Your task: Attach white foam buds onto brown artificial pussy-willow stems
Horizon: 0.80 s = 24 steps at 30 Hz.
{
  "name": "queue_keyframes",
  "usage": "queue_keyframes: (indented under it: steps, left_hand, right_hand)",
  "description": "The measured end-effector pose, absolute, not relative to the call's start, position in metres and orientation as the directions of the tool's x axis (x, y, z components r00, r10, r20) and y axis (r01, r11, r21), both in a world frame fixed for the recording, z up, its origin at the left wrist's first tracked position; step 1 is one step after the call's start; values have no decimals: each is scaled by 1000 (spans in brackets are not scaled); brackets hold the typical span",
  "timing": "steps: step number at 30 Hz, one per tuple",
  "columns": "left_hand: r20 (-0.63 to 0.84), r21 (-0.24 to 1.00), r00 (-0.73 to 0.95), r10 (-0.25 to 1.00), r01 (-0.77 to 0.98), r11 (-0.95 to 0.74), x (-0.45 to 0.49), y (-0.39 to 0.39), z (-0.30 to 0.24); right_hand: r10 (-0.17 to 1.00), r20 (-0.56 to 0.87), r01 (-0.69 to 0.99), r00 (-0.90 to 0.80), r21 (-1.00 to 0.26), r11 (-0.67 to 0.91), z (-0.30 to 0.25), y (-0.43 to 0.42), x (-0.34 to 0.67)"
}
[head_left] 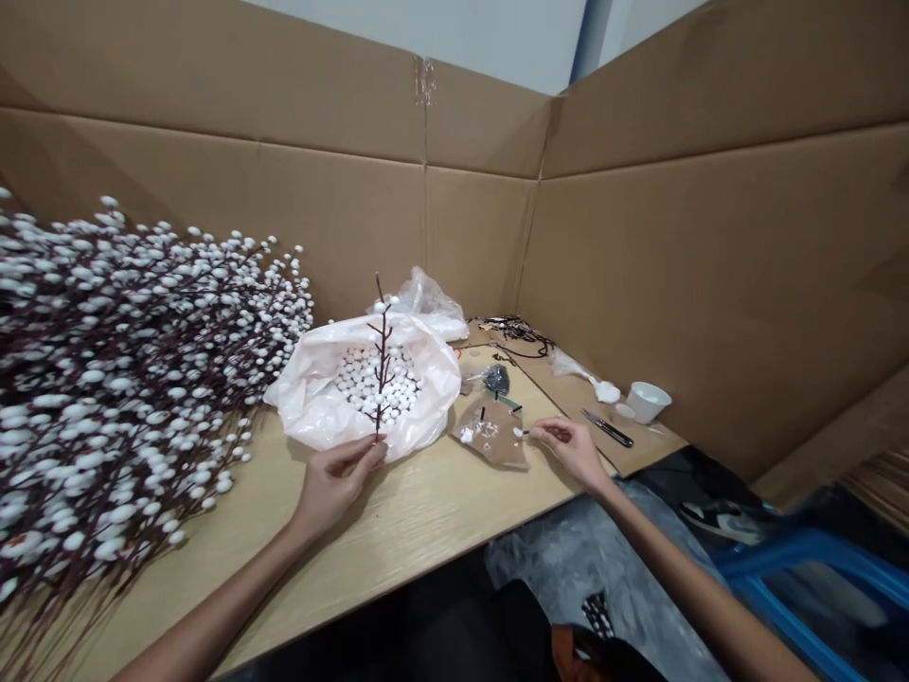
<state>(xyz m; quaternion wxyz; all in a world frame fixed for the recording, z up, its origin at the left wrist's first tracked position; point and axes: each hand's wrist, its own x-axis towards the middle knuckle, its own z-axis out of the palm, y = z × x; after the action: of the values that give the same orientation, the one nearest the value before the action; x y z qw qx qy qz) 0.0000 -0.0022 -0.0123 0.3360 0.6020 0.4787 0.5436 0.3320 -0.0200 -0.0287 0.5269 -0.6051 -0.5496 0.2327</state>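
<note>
My left hand (335, 481) pinches the bottom of a thin dark twig (382, 365) that stands upright and bears a few white beads. Behind the twig lies an open pinkish plastic bag (312, 403) full of white beads (369, 377). My right hand (574, 447) is closed in a pinch on a small white bead (519, 432), held at the edge of a brown cardboard scrap (491, 438) with white dabs on it.
A large heap of finished beaded branches (106, 369) covers the table's left side. At the right lie a white cup (648, 400), a knife-like tool (608, 428), dark wires (515, 332) and a second plastic bag (428, 301). Cardboard walls (710, 237) surround the wooden table (426, 511).
</note>
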Motion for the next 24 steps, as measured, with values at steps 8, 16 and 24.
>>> queue_keyframes:
  steps: [8,16,24]
  left_hand:
    - [323,929,-47,945,208,-307,2,-4,-9]
    - [314,933,-25,949,191,-304,2,-4,-12]
    - [270,954,17,963,127,-270,3,-9,-7]
  right_hand:
    - [922,296,449,249,-879,161,-30,-23,325]
    - [918,290,479,269,-867,134,-29,-22,326]
    - [888,453,473,81,-802,366,13,-31,271]
